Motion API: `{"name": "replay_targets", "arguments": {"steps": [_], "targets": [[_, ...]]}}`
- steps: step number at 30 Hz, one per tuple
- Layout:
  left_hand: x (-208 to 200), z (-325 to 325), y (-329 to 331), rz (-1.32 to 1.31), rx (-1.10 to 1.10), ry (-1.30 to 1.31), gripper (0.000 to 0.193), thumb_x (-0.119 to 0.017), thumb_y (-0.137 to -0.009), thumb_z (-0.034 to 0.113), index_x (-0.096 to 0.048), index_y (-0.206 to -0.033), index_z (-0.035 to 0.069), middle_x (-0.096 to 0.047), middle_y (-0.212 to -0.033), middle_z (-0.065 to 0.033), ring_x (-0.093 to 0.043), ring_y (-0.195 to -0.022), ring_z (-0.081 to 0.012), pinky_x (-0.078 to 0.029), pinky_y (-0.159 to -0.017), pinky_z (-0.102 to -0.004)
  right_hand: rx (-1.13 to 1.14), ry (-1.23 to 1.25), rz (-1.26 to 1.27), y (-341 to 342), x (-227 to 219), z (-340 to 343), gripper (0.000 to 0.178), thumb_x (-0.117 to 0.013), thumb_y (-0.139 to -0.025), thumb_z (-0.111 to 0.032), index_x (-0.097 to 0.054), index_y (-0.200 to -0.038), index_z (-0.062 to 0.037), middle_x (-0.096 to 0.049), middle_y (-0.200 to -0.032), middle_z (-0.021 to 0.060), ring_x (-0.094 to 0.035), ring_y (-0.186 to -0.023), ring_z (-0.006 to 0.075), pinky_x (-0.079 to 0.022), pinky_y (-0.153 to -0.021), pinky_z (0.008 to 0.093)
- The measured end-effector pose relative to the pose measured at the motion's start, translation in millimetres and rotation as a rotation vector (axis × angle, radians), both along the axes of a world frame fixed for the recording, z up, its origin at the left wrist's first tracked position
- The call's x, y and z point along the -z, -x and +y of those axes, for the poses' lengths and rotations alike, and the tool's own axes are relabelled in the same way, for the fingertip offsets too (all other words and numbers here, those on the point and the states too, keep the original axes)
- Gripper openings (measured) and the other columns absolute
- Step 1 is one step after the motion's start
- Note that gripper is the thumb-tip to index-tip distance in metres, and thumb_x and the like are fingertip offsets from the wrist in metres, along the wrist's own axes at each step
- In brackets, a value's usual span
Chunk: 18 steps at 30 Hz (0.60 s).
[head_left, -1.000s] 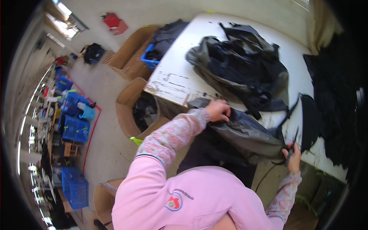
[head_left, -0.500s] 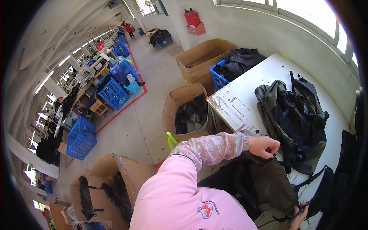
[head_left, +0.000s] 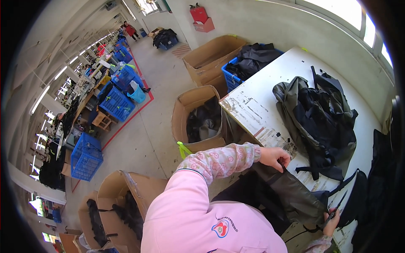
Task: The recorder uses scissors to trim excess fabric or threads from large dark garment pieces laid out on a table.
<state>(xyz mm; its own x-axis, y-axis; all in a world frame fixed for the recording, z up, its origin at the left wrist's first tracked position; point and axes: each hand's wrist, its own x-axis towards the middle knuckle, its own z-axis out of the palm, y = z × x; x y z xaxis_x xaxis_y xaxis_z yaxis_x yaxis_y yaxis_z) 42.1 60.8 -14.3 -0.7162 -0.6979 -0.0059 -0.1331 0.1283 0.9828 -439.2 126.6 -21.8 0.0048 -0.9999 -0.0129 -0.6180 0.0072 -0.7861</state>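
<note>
My left hand [head_left: 275, 158] pinches the upper edge of a dark olive fabric piece [head_left: 291, 192], which hangs over the near side of the white table. At the lower right, my right hand [head_left: 332, 222] is closed round what looks like a pair of dark scissors [head_left: 343, 200], their slim blades pointing up and away. The scissors lie close to the fabric's right end, where thin black straps trail; whether they touch it I cannot tell. Beyond both hands, a heap of black and olive fabric pieces [head_left: 322, 122] with straps rests on the table.
The white worktable [head_left: 253, 103] has a worn edge. Cardboard boxes [head_left: 179, 116] and a blue basket [head_left: 232, 80] holding dark fabric stand beside it. Another cardboard box [head_left: 147, 189] is at the lower left. Blue crates [head_left: 87, 156] line the aisle; a person [head_left: 130, 30] is far off.
My left hand has shifted left and slightly nearer with the fabric edge, stretching the fabric flatter. My right hand has risen, and the scissors blades now show more clearly.
</note>
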Motion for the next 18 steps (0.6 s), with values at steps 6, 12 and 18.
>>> {"name": "replay_targets", "arguments": {"steps": [6,12,18], "targets": [[-16,-4,-5,0.171,-0.126,-0.296,0.021,-0.073,-0.081,0.006,-0.063,-0.099,0.004,-0.063,-0.091,0.0026,-0.057,-0.084,-0.0061,-0.047,-0.076,-0.0226,0.047,0.11,0.09,-17,-24,-12,0.035,-0.079,-0.071,-0.012,-0.051,-0.09,-0.0014,-0.053,-0.076,0.0059,-0.049,-0.071,0.0185,-0.042,-0.067,0.0315],[-35,0,1,0.304,-0.196,-0.578,0.022,-0.069,-0.081,-0.001,-0.064,-0.102,0.001,-0.066,-0.093,-0.0005,-0.061,-0.084,-0.0073,-0.049,-0.079,-0.0208,-0.211,0.425,0.524,-102,-110,-33,0.045,-0.082,-0.065,-0.033,-0.056,-0.086,-0.0029,-0.056,-0.072,0.0101,-0.052,-0.068,0.0334,-0.038,-0.063,0.0407],[-43,3,13,0.278,-0.161,-0.568,0.024,-0.07,-0.082,-0.001,-0.062,-0.104,0.002,-0.064,-0.095,0.0005,-0.059,-0.086,-0.0062,-0.048,-0.08,-0.0199,-0.531,0.453,0.533,-149,-118,-45,0.057,-0.084,-0.059,-0.045,-0.057,-0.088,-0.0036,-0.057,-0.074,0.0075,-0.054,-0.07,0.0286,-0.037,-0.068,0.0381]]}}
